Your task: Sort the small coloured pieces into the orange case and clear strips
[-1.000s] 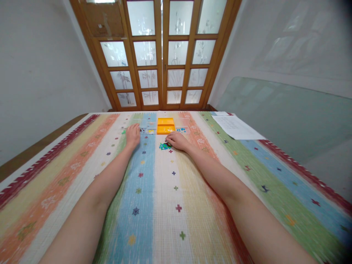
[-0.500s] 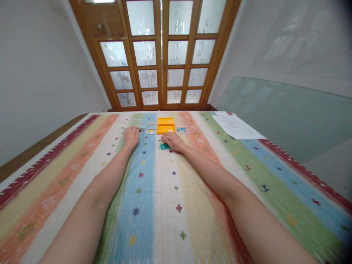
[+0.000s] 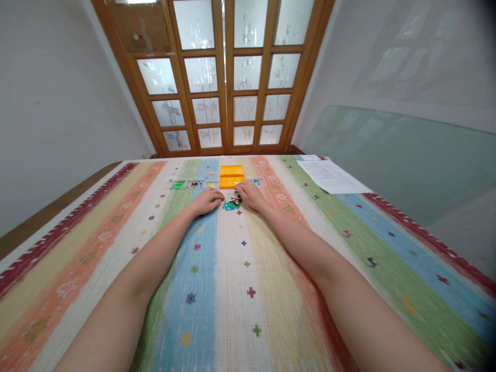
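A small heap of tiny blue, green and dark red pieces [image 3: 231, 204] lies on the striped cloth between my hands. My left hand [image 3: 208, 200] rests at the heap's left side, fingers bent and a little apart from the thumb; nothing shows in it. At the heap's right edge is my right hand [image 3: 251, 196], its fingers curled down over the dark pieces; whatever its fingertips pinch is too small to make out. Just behind the hands stands an open orange box [image 3: 232, 178] with small pieces inside its near half.
Clear open boxes flank the orange one: green pieces [image 3: 177, 184], dark red pieces [image 3: 196, 184] and yellow pieces [image 3: 211, 184] on the left, blue pieces [image 3: 256, 182] on the right. White paper sheets [image 3: 331, 176] lie at the table's far right. Glazed wooden doors [image 3: 228, 98] stand beyond.
My left hand has moved right, from the clear boxes to the heap, uncovering the green pieces. My right hand has shifted slightly right, and dark pieces now show in the heap.
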Tool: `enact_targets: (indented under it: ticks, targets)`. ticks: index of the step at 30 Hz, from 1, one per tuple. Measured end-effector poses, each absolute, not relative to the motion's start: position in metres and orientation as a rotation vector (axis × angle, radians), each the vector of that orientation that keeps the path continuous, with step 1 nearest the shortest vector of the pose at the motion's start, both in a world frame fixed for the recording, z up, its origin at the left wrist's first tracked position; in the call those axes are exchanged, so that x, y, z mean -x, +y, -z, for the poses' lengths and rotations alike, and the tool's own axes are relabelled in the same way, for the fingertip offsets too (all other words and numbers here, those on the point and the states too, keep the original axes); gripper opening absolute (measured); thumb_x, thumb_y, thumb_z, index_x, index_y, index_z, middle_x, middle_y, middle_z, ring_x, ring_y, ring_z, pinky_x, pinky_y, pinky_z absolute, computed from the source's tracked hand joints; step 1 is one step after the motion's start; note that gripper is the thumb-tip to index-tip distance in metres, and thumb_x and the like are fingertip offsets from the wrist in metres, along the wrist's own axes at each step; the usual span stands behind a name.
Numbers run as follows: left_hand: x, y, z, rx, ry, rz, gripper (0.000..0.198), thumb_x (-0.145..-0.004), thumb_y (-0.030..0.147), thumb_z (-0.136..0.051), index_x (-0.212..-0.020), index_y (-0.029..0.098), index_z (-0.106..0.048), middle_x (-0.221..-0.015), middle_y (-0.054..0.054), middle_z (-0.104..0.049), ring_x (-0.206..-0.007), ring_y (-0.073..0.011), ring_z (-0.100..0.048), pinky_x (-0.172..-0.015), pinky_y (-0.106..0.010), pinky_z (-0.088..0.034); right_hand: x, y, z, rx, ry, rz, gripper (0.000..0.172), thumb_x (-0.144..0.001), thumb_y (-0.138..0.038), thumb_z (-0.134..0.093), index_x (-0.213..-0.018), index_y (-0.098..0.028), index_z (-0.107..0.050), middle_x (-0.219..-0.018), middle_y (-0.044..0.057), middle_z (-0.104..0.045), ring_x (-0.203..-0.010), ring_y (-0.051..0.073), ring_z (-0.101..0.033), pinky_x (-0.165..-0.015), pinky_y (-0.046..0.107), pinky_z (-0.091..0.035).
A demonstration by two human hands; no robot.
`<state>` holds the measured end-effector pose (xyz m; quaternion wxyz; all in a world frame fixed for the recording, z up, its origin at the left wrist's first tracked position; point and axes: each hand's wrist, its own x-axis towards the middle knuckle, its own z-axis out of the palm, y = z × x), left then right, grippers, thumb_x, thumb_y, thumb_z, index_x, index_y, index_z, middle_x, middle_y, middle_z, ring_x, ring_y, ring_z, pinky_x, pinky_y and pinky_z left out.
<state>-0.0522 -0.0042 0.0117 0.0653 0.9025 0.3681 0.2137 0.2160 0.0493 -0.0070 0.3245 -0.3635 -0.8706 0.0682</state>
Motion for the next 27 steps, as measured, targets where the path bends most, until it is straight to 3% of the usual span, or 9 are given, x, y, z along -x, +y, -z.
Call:
enact_targets:
  ticks: [5,11,19,27]
  targets:
    - [0.052,-0.002,-0.008,-2.764,1.114,-0.646,0.035,-0.105,0.025,-0.049,-0.119,0.022,-0.081,-0.124,-0.010,-0.077,-0.120,-0.0266,-0.066,-0.116,-0.049,-0.046,-0.216,0.049,0.007,0.969,-2.294,-0.166,0.043,-0.115,-0.035,-0.042,-0.099,-0.019,-0.078,-0.106,0.010,-0.077,-0.103,0.024,-0.063,-0.096,0.035,-0.042]
    - [0.064,0.007,-0.002,-2.622,1.404,-0.954,0.036,-0.105,0.025,-0.049,-0.123,0.020,-0.080,-0.131,-0.012,-0.075,-0.128,-0.0282,-0.063,-0.118,-0.052,-0.046,-0.215,0.047,0.005,1.005,-2.308,-0.150,0.040,-0.114,-0.032,-0.044,-0.099,-0.018,-0.078,-0.109,0.010,-0.077,-0.104,0.023,-0.064,-0.095,0.034,-0.042]
    - [0.070,0.005,-0.005,-2.606,1.174,-0.735,0.029,-0.101,0.032,-0.056,-0.102,0.025,-0.084,-0.114,-0.004,-0.082,-0.112,-0.0245,-0.072,-0.113,-0.045,-0.048,-0.215,0.043,0.001,1.005,-2.325,-0.164,0.040,-0.115,-0.031,-0.044,-0.097,-0.018,-0.077,-0.108,0.009,-0.077,-0.103,0.022,-0.064,-0.094,0.032,-0.041]
    - [0.075,0.009,0.001,-2.571,1.233,-0.812,0.035,-0.104,0.038,-0.051,-0.106,0.025,-0.084,-0.115,-0.004,-0.083,-0.112,-0.0252,-0.072,-0.113,-0.045,-0.049,-0.214,0.039,-0.001,0.991,-2.345,-0.185,0.037,-0.113,-0.031,-0.046,-0.100,-0.018,-0.079,-0.109,0.010,-0.078,-0.107,0.024,-0.066,-0.099,0.035,-0.043]
